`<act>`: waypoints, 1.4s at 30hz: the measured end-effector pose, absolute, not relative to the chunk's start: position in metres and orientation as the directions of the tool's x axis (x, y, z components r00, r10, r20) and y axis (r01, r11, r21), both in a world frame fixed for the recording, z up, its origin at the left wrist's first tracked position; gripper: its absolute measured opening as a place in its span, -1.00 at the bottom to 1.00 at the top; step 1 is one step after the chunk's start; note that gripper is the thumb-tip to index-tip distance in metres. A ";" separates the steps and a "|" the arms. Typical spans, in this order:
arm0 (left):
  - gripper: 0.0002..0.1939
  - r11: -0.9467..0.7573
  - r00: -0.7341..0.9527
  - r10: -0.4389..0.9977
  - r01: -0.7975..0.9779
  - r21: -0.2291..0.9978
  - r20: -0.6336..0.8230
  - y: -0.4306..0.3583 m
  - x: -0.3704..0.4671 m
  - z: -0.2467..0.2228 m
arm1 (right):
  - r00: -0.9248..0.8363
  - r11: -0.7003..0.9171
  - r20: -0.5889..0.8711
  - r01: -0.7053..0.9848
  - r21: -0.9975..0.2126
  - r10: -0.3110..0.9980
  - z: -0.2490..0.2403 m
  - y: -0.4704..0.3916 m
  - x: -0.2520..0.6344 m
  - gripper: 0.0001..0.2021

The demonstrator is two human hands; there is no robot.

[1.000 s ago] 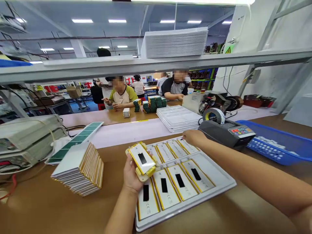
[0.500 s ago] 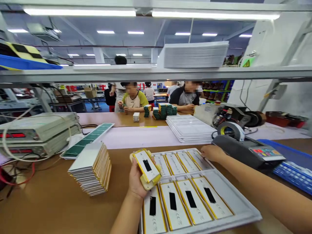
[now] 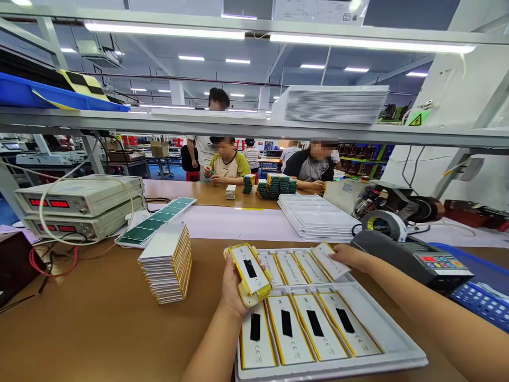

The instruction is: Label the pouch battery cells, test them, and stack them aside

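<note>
Ceiling lights run across the top of the frame, above a brown desk. At lower centre, the left hand cradles a cream holder, its fingers wrapped round the edges, probably so the black-striped cell on top lies face up and uncovered. Right of centre, the right hand has its fingers pinched on the right edge of a flat white cell, leaving most of its face bare; it sits askew at the tray's upper-right corner. White tray compartments seemingly keep the yellow-edged cells apart. At centre left, similar pieces form a stack, presumably to save space.
</note>
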State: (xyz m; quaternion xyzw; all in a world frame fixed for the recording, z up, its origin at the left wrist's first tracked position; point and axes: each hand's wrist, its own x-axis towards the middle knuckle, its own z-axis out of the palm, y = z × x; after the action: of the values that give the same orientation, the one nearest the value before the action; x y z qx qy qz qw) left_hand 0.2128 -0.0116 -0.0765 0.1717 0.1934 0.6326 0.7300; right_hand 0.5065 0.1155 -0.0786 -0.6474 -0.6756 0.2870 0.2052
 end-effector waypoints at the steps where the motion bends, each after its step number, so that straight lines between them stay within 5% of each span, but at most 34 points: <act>1: -0.43 0.146 0.132 0.989 -0.860 0.490 -0.064 -0.012 0.213 -0.076 | -0.096 0.000 -0.105 0.739 -0.674 0.990 -0.070 0.114 0.498 -0.84; 11: -0.47 0.130 0.134 0.991 -0.880 0.456 -0.024 -0.012 0.219 -0.078 | -0.501 0.242 -0.044 0.491 -0.837 0.864 -0.024 0.044 0.331 -0.83; 14: -0.47 0.096 0.117 0.993 -0.888 0.451 0.020 -0.012 0.214 -0.079 | -0.528 0.406 0.041 0.599 -0.691 0.848 -0.025 0.030 0.318 -0.79; 17: -0.43 0.066 0.112 0.991 -0.883 0.464 0.072 -0.013 0.208 -0.075 | -0.581 0.590 0.156 0.705 -0.394 0.799 -0.013 0.017 0.334 -0.75; 20: -0.35 0.058 0.137 0.982 -0.880 0.472 0.133 -0.015 0.202 -0.069 | -0.542 0.592 0.255 0.779 -0.205 0.801 0.003 0.004 0.364 -0.65; 27: -0.46 -0.037 0.076 0.975 -0.872 0.488 0.211 -0.020 0.196 -0.060 | -0.436 0.434 0.132 0.726 -0.534 0.890 -0.048 0.035 0.456 -0.54; 31: -0.70 -0.019 0.031 0.996 -0.835 0.550 0.081 -0.019 0.198 -0.061 | -0.282 0.316 0.159 0.694 -0.647 0.946 -0.107 0.068 0.499 -0.50; 38: -0.75 0.123 0.050 0.990 -0.760 0.639 -0.132 -0.019 0.207 -0.067 | -0.044 0.214 0.275 0.750 -0.626 0.961 -0.137 0.073 0.530 -0.55; 42: -0.76 0.099 -0.026 0.984 -0.749 0.655 -0.178 -0.013 0.202 -0.072 | -0.107 0.226 0.225 0.760 -0.609 0.968 -0.120 0.060 0.530 -0.68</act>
State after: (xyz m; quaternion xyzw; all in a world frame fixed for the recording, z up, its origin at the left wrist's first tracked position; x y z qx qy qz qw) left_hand 0.2023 -0.0131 -0.0725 0.1877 0.3127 0.6445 0.6719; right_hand 0.5301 0.0596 -0.1195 -0.5973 -0.7235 0.1738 0.2993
